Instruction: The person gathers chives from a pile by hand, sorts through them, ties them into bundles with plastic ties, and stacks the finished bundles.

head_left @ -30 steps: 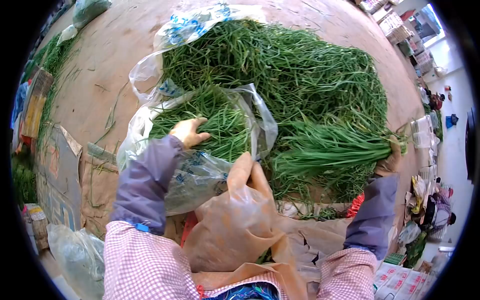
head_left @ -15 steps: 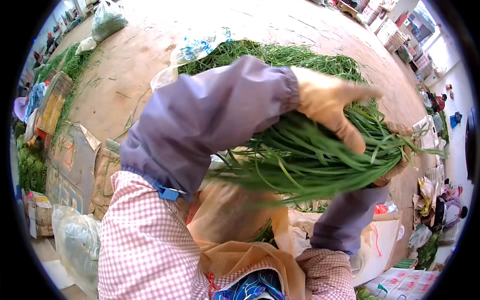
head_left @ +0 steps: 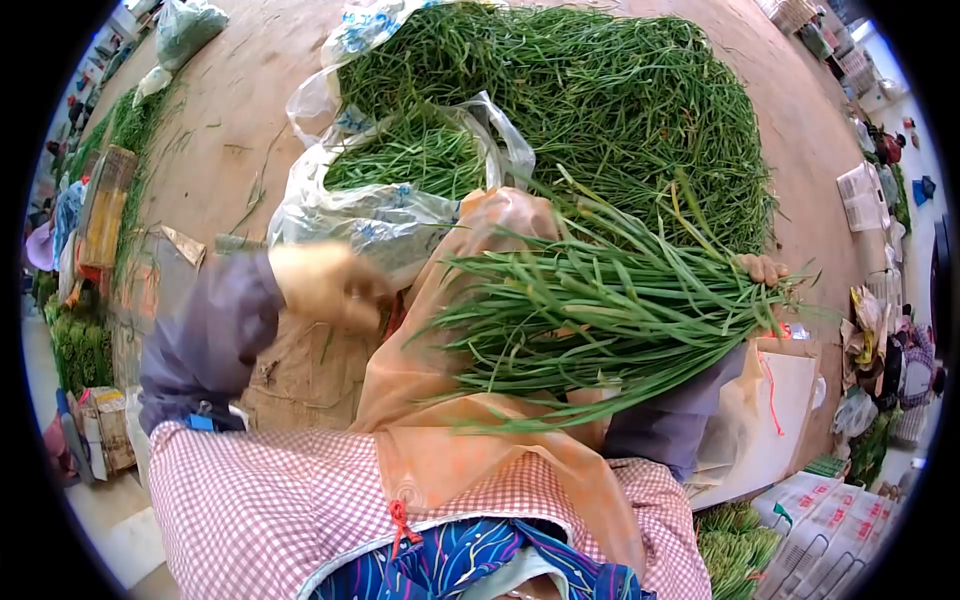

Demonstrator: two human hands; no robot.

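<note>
My right hand (head_left: 764,270) grips a loose bunch of long green chives (head_left: 600,310) at one end. Only some fingers show, wrapped over the stems; the rest of the hand is behind the bunch. The long leaves fan out leftward across my lap. My left hand (head_left: 335,285), in a yellowish glove, is well to the left of the bunch and apart from it, smeared by motion, so its fingers are unclear. Beyond my knees lies a big heap of chives (head_left: 620,110), with a clear plastic bag (head_left: 360,215) holding more chives beside it.
A translucent orange apron (head_left: 420,370) covers my lap. Flattened cardboard (head_left: 300,385) lies on the floor at left. Toward the right are a white board (head_left: 775,420) and a crate (head_left: 862,195). Bundled greens (head_left: 735,550) sit at lower right. Other people are along both sides.
My left hand has swung from above the chives far over to the left, away from them. My right hand still holds the bunch. The view has tilted down, showing more of the heap.
</note>
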